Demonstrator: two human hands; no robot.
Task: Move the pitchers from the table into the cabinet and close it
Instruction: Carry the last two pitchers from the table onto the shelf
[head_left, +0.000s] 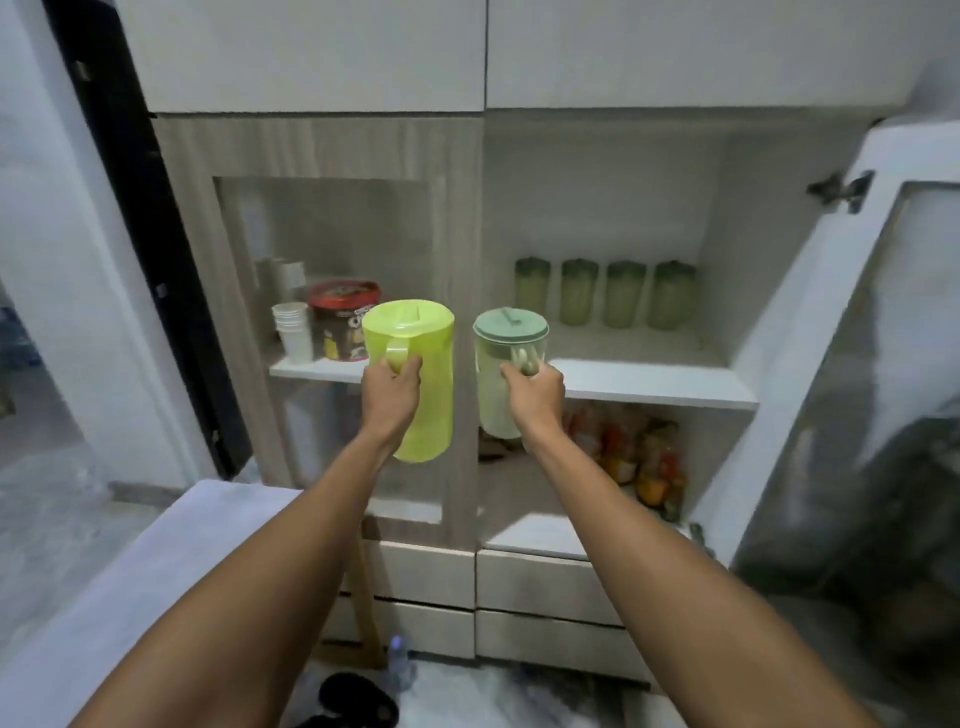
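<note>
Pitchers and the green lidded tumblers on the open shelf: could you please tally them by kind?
Pitchers: 2, the lime pitcher in the left hand and the pale green pitcher in the right hand
Green tumblers: 4, in a row on the shelf
Total: 6

— Where does the head view look from?
— From above, close, forward and down along both forearms at the open cabinet (613, 384).
— Any second view?
— Just this one.

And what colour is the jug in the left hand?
Bright lime-yellow jug, seen in the head view.
</note>
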